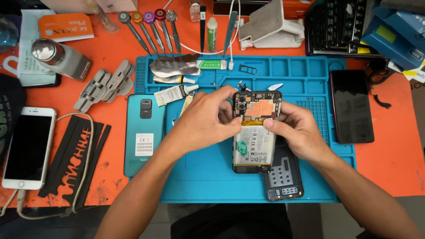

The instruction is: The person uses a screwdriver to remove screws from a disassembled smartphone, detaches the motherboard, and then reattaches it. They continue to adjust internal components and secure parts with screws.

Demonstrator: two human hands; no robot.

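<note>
You held the opened phone (pixel 256 132) over the blue mat (pixel 208 172) with both hands — its back was off, showing the battery (pixel 253 148) and the board above it. Your left hand (pixel 208 119) gripped the phone's upper left edge, fingers curled and pressed together against the frame near the camera. Your right hand (pixel 299 130) clasped the right edge, thumb pinching down on the battery's top. The back cover (pixel 283 177) lay on the mat just under the phone — a teal phone (pixel 144 135) rested face down to the left, tweezers (pixel 172 68) beyond
</note>
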